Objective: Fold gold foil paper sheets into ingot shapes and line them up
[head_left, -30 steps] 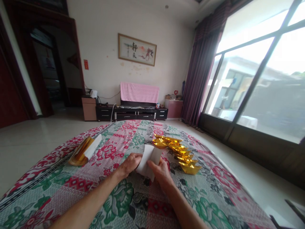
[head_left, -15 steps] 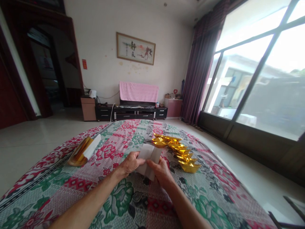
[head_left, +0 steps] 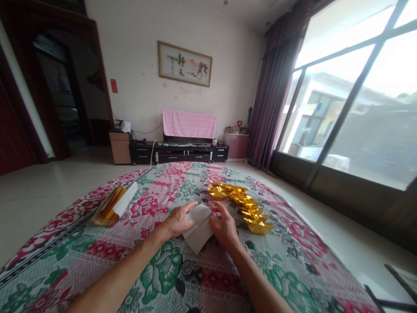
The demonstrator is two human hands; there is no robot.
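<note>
Between my hands a white sheet of paper (head_left: 199,230), creased along a slanting line, is held just over the tablecloth with one corner pointing toward me. My left hand (head_left: 180,221) grips its left edge, thumb on top. The right hand (head_left: 224,224) holds the right edge, its forefinger raised and bent above the sheet. Just beyond and to the right, several shiny gold folded-paper ingots (head_left: 259,226) stand in a row. Over to the left lies an opened clear packet of gold and white paper sheets (head_left: 112,206).
A patterned cloth with red and green flowers (head_left: 163,271) covers the round table. Past its far edge stand a low black cabinet (head_left: 184,155) and a screen under a pink cloth (head_left: 189,124). Large windows (head_left: 345,108) are on the right.
The paper has turned so that a corner points toward me, and its crease slants. My hands have shifted from its near middle to its two sides, thumbs farther apart.
</note>
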